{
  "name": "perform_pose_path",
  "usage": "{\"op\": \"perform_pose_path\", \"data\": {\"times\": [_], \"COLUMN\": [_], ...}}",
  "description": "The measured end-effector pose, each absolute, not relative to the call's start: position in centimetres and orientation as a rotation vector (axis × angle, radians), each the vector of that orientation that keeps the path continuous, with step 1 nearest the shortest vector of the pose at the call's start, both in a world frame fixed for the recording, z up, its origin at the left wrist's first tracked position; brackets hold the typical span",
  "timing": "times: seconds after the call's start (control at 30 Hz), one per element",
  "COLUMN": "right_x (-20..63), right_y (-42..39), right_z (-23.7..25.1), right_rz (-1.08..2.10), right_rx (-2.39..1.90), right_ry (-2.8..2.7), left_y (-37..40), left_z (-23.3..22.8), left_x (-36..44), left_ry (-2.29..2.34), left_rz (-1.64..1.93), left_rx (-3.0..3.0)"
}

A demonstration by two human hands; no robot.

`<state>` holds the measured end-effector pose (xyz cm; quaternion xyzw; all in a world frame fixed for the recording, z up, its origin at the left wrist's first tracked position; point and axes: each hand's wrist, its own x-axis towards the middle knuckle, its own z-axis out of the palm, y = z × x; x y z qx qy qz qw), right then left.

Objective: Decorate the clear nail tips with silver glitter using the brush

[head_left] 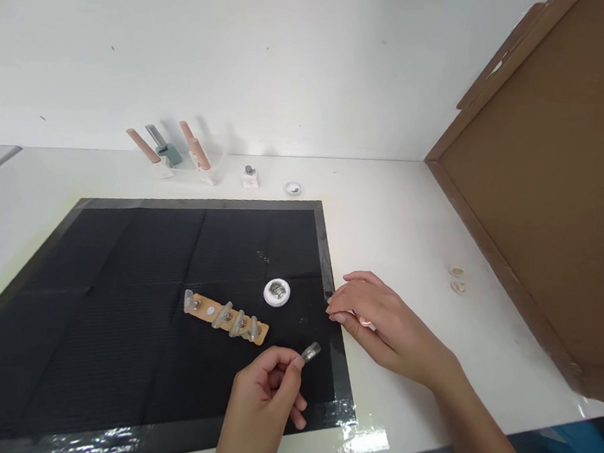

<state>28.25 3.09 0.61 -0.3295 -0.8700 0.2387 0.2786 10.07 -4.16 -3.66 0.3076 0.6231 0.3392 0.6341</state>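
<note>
My left hand is closed, pinching a shiny grey-green press-on nail between thumb and forefinger above the black mat. Beyond it lies a tan strip with several similar false nails fixed along it, and a clear one stands at its left end. A small white round pot holding silvery bits rests on the mat between my hands. My right hand is over the mat's right edge with thumb and fingertips drawn together. Something small and dark shows at the fingertips, and a pale pinkish bit peeks out below the palm; neither is clear.
The black mat is taped to the white table. At the back stand a clear holder with pink- and green-handled tools, a small white block and a white lid. A cardboard box borders the right, near two pale discs.
</note>
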Motion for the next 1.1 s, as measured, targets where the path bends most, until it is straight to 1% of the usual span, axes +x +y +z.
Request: {"op": "perform_pose_path", "data": {"times": [0.4, 0.47, 0.6, 0.7, 0.8, 0.93, 1.1], "right_x": [28.2, 28.2, 28.3, 28.2, 28.1, 28.0, 28.0], "right_y": [3.3, 3.1, 2.5, 2.2, 2.2, 2.3, 2.3], "right_z": [0.7, 0.8, 0.9, 0.8, 0.7, 0.7, 0.5], "right_rz": [0.729, 0.828, 1.175, 1.363, 1.434, 1.443, 1.564], "right_rx": [-0.883, -0.87, -0.842, -0.877, -0.93, -0.951, -0.861], "right_ry": [-2.309, -2.201, -1.808, -1.652, -1.653, -1.655, -1.644], "left_y": [-4.2, -4.1, -4.1, -4.2, -4.2, -4.2, -4.1], "left_z": [-2.5, -2.5, -2.5, -2.6, -2.8, -3.1, -2.8], "left_x": [10.7, 10.8, 10.8, 10.7, 10.6, 10.4, 10.4], "left_ry": [1.482, 1.477, 1.471, 1.465, 1.449, 1.42, 1.462], "left_rz": [0.813, 0.816, 0.821, 0.823, 0.833, 0.797, 0.809], "left_rx": [0.652, 0.641, 0.627, 0.617, 0.62, 0.633, 0.635]}}
